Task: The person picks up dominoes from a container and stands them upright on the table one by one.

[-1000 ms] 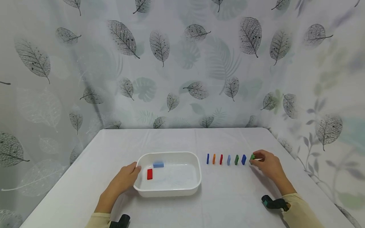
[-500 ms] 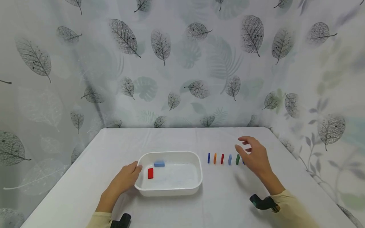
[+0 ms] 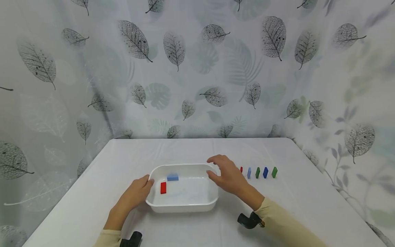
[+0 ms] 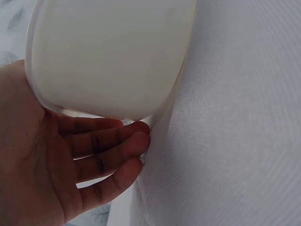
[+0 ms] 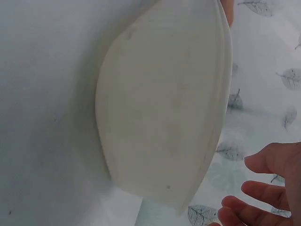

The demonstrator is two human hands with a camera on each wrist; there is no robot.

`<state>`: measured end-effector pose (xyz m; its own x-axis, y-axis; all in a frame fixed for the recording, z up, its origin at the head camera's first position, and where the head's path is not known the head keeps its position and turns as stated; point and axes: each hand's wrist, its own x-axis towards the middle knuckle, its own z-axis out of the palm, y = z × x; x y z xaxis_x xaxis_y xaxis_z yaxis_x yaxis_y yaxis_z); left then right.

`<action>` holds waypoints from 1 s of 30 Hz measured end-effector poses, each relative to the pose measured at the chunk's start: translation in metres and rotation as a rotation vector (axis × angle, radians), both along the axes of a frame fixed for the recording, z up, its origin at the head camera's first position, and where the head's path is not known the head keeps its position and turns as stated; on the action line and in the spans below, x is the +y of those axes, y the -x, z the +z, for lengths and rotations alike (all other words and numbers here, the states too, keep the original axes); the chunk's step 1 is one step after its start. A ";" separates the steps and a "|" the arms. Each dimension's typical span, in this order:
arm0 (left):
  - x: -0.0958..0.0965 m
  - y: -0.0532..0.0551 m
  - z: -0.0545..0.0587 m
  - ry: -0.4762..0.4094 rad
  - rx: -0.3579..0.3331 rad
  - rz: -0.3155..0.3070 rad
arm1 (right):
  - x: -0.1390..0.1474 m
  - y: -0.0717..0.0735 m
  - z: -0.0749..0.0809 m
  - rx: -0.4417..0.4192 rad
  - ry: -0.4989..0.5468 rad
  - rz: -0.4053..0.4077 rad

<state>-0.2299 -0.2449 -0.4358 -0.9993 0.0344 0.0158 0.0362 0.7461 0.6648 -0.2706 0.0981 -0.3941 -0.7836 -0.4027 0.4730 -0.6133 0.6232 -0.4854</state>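
Observation:
A white plastic basin [image 3: 182,208] stands on the table, with a red block [image 3: 163,188] and a light blue block [image 3: 172,177] lying in it. My left hand [image 3: 138,193] holds the basin by its left end; in the left wrist view its fingers [image 4: 108,146] curl beneath the rim. At the basin's right rim hovers my right hand [image 3: 229,176], fingers spread and nothing between them. Right of it several blocks stand upright in a row: a partly covered red one [image 3: 241,169], a light blue one [image 3: 249,173], a green one [image 3: 257,172], a dark blue one [image 3: 265,172] and another green one [image 3: 274,172].
A white cloth covers the table [image 3: 185,151]. Leaf-printed curtains [image 3: 197,79] hang behind it and along both sides. Each wrist carries a black camera mount, such as the right one [image 3: 248,220].
My right hand has let go of the green block at the row's right end and moved left to the basin's right rim. It now covers the row's left end. My left hand stays put.

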 end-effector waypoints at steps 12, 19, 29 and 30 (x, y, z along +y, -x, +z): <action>0.000 -0.001 0.001 0.005 0.008 -0.008 | -0.049 0.004 0.002 -0.102 -0.122 0.131; -0.001 0.000 0.002 0.003 0.016 -0.016 | -0.074 0.005 -0.001 -0.112 -0.255 0.206; -0.003 -0.001 0.002 -0.019 0.023 -0.033 | -0.120 0.000 -0.011 -0.082 -0.466 0.286; -0.003 -0.001 0.002 -0.017 0.027 -0.037 | -0.124 0.000 -0.012 -0.086 -0.478 0.286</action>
<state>-0.2293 -0.2478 -0.4338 -0.9966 0.0705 0.0438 0.0815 0.7323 0.6761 -0.2703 -0.0258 -0.4061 -0.6396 -0.7585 0.1249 -0.7606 0.6010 -0.2454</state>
